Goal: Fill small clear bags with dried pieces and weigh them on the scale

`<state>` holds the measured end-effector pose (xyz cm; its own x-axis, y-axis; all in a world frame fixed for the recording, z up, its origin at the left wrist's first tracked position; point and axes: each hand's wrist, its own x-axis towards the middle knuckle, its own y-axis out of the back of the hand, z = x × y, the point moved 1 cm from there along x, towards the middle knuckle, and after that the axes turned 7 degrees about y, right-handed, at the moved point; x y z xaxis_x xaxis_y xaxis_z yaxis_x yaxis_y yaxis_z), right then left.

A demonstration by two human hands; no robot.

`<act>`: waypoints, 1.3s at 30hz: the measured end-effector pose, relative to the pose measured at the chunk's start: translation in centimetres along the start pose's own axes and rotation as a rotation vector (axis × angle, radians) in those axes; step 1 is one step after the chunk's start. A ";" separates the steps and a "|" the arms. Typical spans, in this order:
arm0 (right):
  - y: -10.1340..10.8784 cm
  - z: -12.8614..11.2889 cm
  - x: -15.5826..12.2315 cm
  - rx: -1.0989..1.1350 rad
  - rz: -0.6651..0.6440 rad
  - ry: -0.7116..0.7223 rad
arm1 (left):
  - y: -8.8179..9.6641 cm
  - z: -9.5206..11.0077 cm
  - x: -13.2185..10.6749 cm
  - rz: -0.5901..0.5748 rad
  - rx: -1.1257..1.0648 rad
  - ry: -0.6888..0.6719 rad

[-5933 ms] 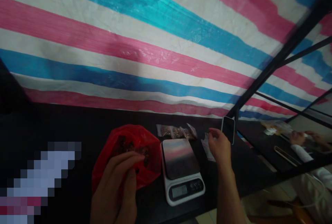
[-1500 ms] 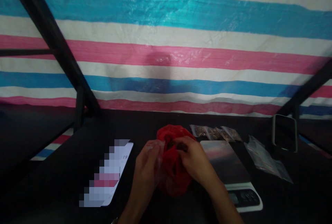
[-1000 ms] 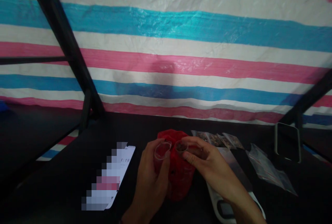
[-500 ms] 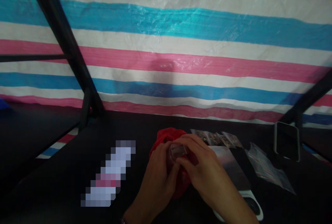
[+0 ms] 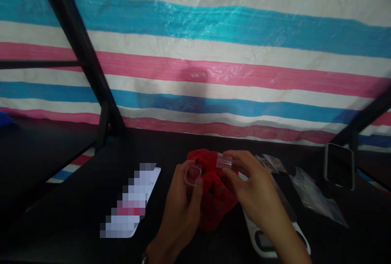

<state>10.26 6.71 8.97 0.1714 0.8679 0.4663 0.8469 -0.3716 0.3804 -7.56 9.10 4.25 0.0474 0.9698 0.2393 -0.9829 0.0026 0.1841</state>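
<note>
My left hand (image 5: 182, 203) grips a small clear plastic cup (image 5: 193, 175) with its round rim facing me. Between the thumb and fingers of my right hand (image 5: 249, 176) is a second clear plastic piece (image 5: 224, 161), short and cup-like, seen from the side. The two pieces are apart. Directly under and between both hands lies a crumpled red plastic bag (image 5: 215, 207) with its mouth open; what is inside is too dark to tell. Partly covered by my right forearm is a white digital kitchen scale (image 5: 255, 239).
Small zip bags with brownish contents (image 5: 275, 163) lie behind the scale. Flat clear zip bags (image 5: 317, 199) and a phone (image 5: 339, 167) are farther right. A blurred-out pale card (image 5: 134, 203) lies left on the black table (image 5: 76, 223). Black posts (image 5: 82, 48) stand before a striped tarp (image 5: 214, 52).
My hands have moved apart, each with a clear plastic piece that was close together between them. More of the red bag and the scale now shows.
</note>
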 end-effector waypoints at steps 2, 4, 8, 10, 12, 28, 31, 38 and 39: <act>0.0 1.1 -0.2 0.054 -0.083 -0.111 | 0.2 0.3 -0.1 0.171 -0.035 0.069; 0.0 1.4 -0.7 0.152 -0.244 -0.191 | 0.3 0.5 -0.3 0.321 -0.056 0.163; 0.2 -0.8 -1.5 0.214 -0.641 -0.235 | 0.0 0.3 -1.1 0.307 -0.017 0.346; 0.3 -2.0 -1.6 0.163 -0.742 -0.233 | 0.0 -0.3 -1.5 0.255 0.037 0.395; 0.4 -2.4 -1.6 0.137 -0.776 -0.237 | 0.1 -1.0 -1.8 0.229 0.080 0.408; -1.6 -0.1 -1.7 -0.274 -0.572 -0.086 | 0.5 -1.1 -3.3 0.173 -0.324 0.445; -2.0 -0.9 -1.7 -0.322 -0.590 -0.085 | 0.2 -1.1 -3.2 0.174 -0.368 0.465; -1.2 -1.5 -1.6 -0.529 -0.575 -0.097 | 0.5 -0.3 -2.7 0.217 -0.370 0.470; -1.1 -1.3 -1.6 -0.522 -0.572 -0.112 | 0.5 -0.2 -2.7 0.218 -0.359 0.466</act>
<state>8.39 5.31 8.87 -0.1470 0.9891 0.0119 0.4771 0.0604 0.8768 -8.22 6.54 3.46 -0.1642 0.9614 -0.2208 -0.9635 -0.2043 -0.1729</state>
